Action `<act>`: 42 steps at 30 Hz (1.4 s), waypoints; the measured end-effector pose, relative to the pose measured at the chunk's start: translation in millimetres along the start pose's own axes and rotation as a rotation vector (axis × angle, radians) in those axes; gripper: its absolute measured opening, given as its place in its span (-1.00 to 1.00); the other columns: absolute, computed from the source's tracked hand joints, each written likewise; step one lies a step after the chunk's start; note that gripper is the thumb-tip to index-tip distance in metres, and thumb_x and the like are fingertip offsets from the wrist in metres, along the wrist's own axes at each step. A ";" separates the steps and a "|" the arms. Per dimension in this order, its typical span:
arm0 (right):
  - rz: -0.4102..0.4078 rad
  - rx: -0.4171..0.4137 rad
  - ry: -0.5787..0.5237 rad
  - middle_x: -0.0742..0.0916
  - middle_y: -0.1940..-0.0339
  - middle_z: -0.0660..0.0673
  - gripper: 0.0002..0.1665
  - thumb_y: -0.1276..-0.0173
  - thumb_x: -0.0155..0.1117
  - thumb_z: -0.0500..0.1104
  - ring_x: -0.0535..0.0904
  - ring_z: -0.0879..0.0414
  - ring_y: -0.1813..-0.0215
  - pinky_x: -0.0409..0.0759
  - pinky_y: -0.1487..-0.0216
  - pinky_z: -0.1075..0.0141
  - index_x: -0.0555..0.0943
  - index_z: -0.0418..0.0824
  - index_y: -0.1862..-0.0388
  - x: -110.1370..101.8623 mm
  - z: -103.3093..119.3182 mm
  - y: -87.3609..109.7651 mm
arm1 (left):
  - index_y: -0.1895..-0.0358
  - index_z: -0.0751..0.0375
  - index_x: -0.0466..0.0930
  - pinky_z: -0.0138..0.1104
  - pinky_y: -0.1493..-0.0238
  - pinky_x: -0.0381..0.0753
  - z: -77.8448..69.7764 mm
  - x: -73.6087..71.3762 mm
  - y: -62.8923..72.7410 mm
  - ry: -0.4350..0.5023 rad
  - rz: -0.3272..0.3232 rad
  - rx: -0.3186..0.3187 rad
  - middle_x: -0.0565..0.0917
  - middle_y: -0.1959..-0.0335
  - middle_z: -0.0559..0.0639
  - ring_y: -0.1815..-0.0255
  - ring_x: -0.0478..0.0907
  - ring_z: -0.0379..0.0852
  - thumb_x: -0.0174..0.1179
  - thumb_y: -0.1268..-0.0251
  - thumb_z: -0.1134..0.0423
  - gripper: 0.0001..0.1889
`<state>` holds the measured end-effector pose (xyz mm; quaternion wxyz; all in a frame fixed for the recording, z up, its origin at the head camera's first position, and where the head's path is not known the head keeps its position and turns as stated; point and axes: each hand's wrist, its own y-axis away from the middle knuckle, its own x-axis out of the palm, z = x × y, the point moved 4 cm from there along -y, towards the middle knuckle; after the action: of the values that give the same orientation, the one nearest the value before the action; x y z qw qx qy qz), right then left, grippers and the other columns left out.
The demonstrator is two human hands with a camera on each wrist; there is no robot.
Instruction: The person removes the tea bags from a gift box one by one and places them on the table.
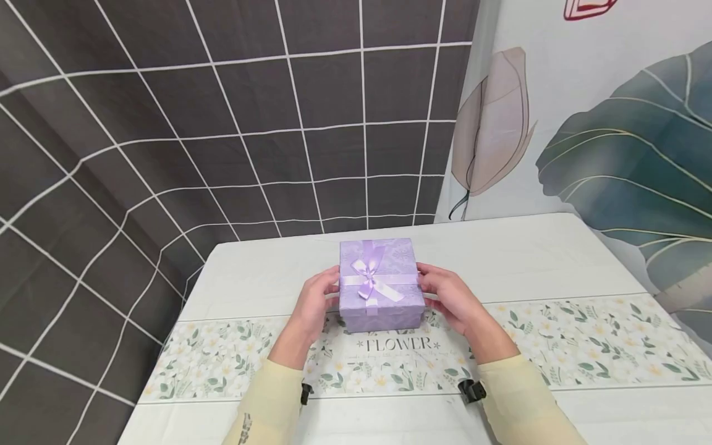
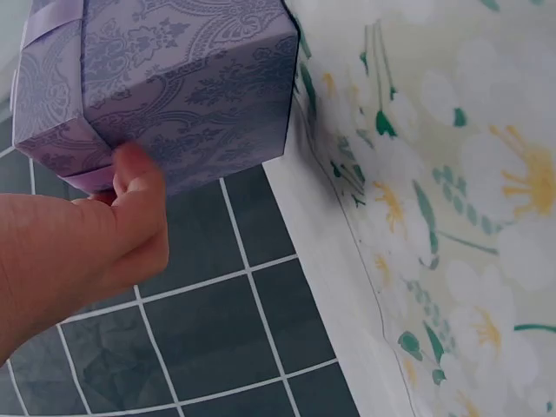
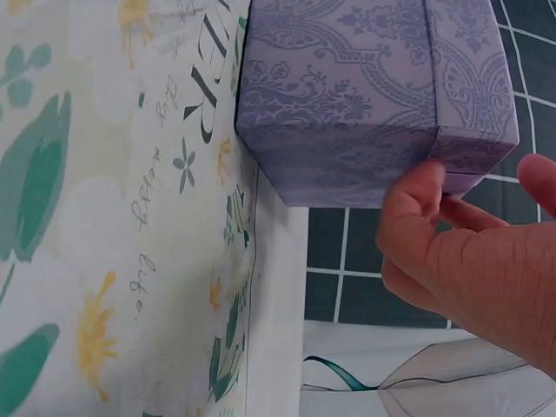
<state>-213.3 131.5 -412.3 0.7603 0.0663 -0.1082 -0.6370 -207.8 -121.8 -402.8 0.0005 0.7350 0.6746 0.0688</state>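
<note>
A lavender gift box (image 1: 381, 284) with a damask pattern sits on the table, its lid on and a pale purple ribbon bow (image 1: 369, 278) on top. My left hand (image 1: 313, 303) holds the box's left side, fingertips at the lid's edge. In the left wrist view, curled fingers of the left hand (image 2: 113, 234) meet the lid rim beside the ribbon. On the opposite side, my right hand (image 1: 452, 298) holds the box with bent fingers. The right wrist view has fingers of the right hand (image 3: 460, 252) touching the lower lid edge, while another digit stands slightly off it.
A white cloth with a floral band and the word FLOWER (image 1: 397, 343) covers the table (image 1: 267, 266). Behind it hangs a dark grey curtain (image 1: 334, 148) with a white grid. A leaf-printed cloth (image 1: 512, 161) hangs at the right.
</note>
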 end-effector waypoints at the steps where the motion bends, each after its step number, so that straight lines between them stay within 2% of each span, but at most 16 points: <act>1: 0.002 0.001 0.001 0.54 -0.04 -0.17 -0.33 -0.45 -0.01 -0.27 0.39 0.04 -0.03 0.45 -0.03 0.22 0.26 -0.36 -0.53 0.5 0.0 0.0 | -0.37 0.54 0.33 -0.18 -0.05 0.43 0.4 -0.2 -0.2 0.007 -0.002 -0.008 0.43 -0.15 0.32 0.05 0.35 -0.03 -0.10 -0.47 0.22 -0.46; 4: 0.004 0.005 -0.004 0.53 -0.07 -0.17 -0.33 -0.46 0.01 -0.26 0.38 0.03 -0.05 0.45 -0.05 0.18 0.25 -0.35 -0.54 1.5 0.6 0.0 | -0.38 0.53 0.33 -0.16 -0.06 0.43 1.0 -0.7 -0.2 0.017 -0.010 -0.019 0.43 -0.14 0.32 0.05 0.35 -0.03 -0.09 -0.47 0.23 -0.46; 15: -0.010 0.037 -0.049 0.53 0.06 -0.10 -0.32 -0.43 0.04 -0.26 0.39 0.05 0.01 0.46 0.05 0.19 0.29 -0.33 -0.52 -0.6 2.6 1.1 | -0.40 0.50 0.31 -0.10 -0.09 0.41 -1.5 0.2 0.8 0.030 0.008 -0.043 0.36 -0.17 0.25 0.00 0.33 0.02 -0.06 -0.46 0.23 -0.45; 20: -0.013 0.038 -0.071 0.53 0.07 -0.09 -0.32 -0.41 0.05 -0.25 0.39 0.05 0.04 0.46 0.12 0.21 0.30 -0.32 -0.52 -1.1 3.4 1.0 | -0.40 0.48 0.32 -0.14 -0.04 0.43 -4.3 -0.4 1.9 0.044 0.021 -0.057 0.33 -0.19 0.23 -0.03 0.33 0.04 -0.04 -0.44 0.20 -0.44; 28: -0.018 0.040 -0.108 0.49 0.02 -0.10 -0.34 -0.41 0.04 -0.26 0.33 0.11 0.29 0.42 0.26 0.27 0.32 -0.31 -0.50 -0.9 1.6 1.2 | -0.38 0.46 0.35 -0.18 0.00 0.45 -5.3 -1.5 2.9 0.075 0.032 -0.071 0.32 -0.21 0.21 -0.03 0.33 0.04 -0.03 -0.43 0.19 -0.45; 34: -0.036 0.036 -0.145 0.50 0.02 -0.09 -0.29 -0.35 0.07 -0.33 0.25 0.14 0.39 0.40 0.27 0.25 0.32 -0.30 -0.51 -1.8 0.1 2.0 | -0.37 0.48 0.35 -0.17 0.00 0.48 -8.2 -0.9 4.0 0.088 0.040 -0.068 0.32 -0.22 0.22 -0.04 0.33 0.04 -0.02 -0.42 0.20 -0.45; 37: -0.039 0.021 -0.152 0.51 0.06 -0.09 -0.28 -0.33 0.10 -0.35 0.24 0.14 0.39 0.40 0.29 0.25 0.33 -0.29 -0.51 -1.9 1.3 2.4 | -0.39 0.45 0.34 -0.16 0.02 0.50 -11.0 -0.2 4.0 0.100 0.053 -0.061 0.30 -0.24 0.22 -0.04 0.32 0.04 -0.02 -0.42 0.21 -0.45; 42: -0.047 0.012 -0.151 0.53 -0.01 -0.11 -0.30 -0.35 0.12 -0.34 0.25 0.13 0.38 0.42 0.31 0.28 0.35 -0.29 -0.50 -2.0 2.9 3.3 | -0.42 0.45 0.29 -0.15 0.05 0.51 -11.8 -0.5 2.6 0.099 0.079 -0.037 0.28 -0.27 0.24 -0.05 0.31 0.05 -0.05 -0.43 0.23 -0.43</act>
<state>-211.2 134.2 -408.9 0.7343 0.0252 -0.1672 -0.6574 -206.4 -123.6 -390.9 -0.0221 0.7565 0.6430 0.1173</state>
